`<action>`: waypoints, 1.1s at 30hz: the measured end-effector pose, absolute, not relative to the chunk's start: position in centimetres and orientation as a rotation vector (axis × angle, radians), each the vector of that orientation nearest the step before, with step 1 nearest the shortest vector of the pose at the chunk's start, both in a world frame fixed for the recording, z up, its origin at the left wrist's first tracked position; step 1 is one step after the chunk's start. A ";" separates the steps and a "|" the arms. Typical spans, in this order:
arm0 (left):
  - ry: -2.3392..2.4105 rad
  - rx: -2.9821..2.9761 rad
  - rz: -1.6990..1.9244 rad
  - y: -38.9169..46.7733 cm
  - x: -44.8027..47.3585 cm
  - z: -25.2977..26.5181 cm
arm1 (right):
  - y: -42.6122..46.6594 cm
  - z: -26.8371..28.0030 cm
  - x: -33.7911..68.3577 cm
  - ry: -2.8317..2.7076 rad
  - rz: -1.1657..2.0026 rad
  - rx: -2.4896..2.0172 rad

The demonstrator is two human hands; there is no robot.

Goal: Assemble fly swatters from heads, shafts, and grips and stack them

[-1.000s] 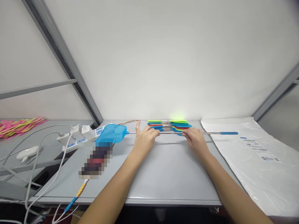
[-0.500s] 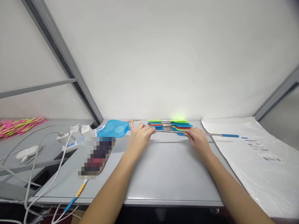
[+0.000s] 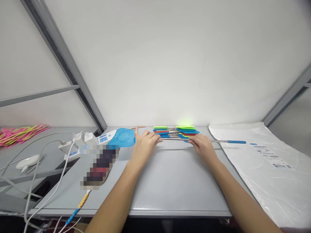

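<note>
A blue fly swatter (image 3: 122,137) with a mesh head and an extended metal rod lies crosswise in front of me. My left hand (image 3: 145,142) is closed round the rod close beside the mesh head. Farther right, my right hand (image 3: 203,147) pinches the same rod, and the blue handle (image 3: 236,142) sticks out beyond it. Just behind the rod lies a row of fly swatters (image 3: 186,127) with short rods and green, blue and red parts, partly hidden by my fingers.
On the left stand a power strip (image 3: 110,134) with white plugs, loose white cables and a pixelated phone-like item (image 3: 100,166). Pink and yellow strands (image 3: 21,134) lie farther left. A white plastic bag (image 3: 272,181) covers the right side of the grey table (image 3: 179,184).
The mesh head shows less of its width left of my left hand, uncovering more of the power strip. Both hands still hold the rod. The view has shifted slightly.
</note>
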State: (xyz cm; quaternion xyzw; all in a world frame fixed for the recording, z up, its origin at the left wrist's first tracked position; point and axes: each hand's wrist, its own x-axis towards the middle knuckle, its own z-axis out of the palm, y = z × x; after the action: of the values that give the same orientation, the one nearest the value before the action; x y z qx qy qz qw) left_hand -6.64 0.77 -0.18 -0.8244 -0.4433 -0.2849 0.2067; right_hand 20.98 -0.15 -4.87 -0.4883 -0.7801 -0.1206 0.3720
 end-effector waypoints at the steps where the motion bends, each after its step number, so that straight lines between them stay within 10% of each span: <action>1: -1.237 -2.299 -0.777 0.8 -6.6 -0.2 | -0.1 -4.9 21.0 -1.999 -0.309 -1.251; 33: -1.186 -2.361 -0.739 0.8 -6.0 -0.3 | -0.1 -4.9 21.6 -2.014 -0.281 -1.227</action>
State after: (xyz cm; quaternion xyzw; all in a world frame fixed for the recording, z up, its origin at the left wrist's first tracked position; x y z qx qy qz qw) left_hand -6.01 0.77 -0.29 -0.8437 -0.4236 -0.2641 0.1976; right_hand 21.61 -0.07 -4.86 -0.4791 -0.7865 -0.1097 0.3740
